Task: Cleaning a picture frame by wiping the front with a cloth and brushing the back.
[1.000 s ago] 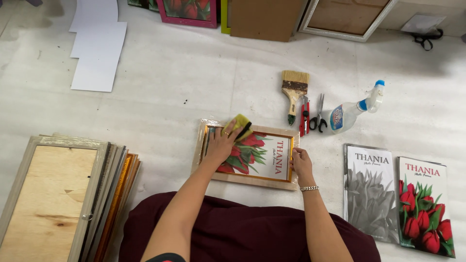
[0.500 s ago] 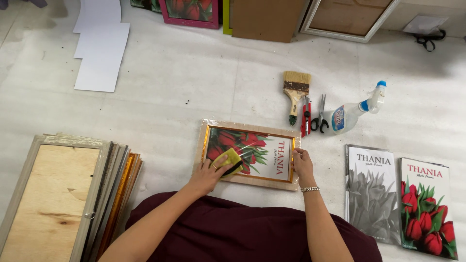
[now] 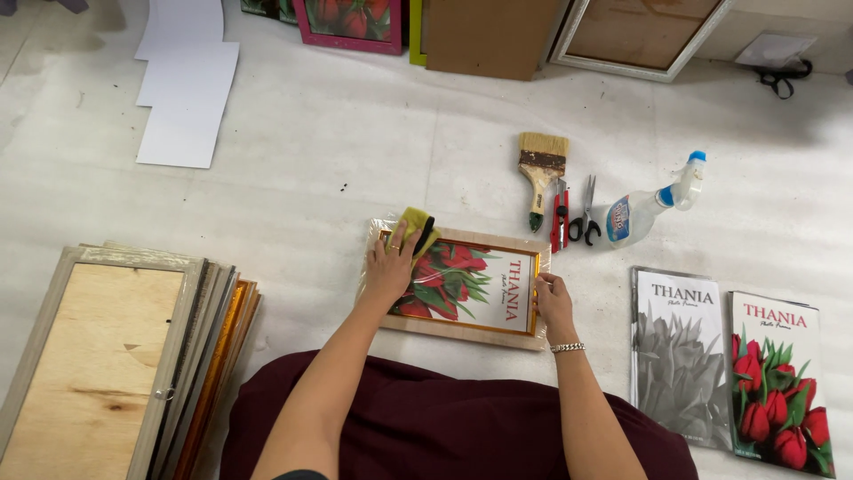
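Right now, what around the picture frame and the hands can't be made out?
Head view only:
- Frame glass under the left hand and yellow sponge: covered.
- Right hand fingertips at the frame's edge: curled under.
- Stacked frames: cut off by the bottom edge.
- Spray bottle contents: too small to tell.

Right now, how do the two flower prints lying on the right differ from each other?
The left print is grey, its tulips colourless; the right print shows red tulips with green leaves. The left print's lettering is dark, the right print's red. The left print lies nearer the framed picture that both hands hold. They share the same upright shape, tulip design and white top band.
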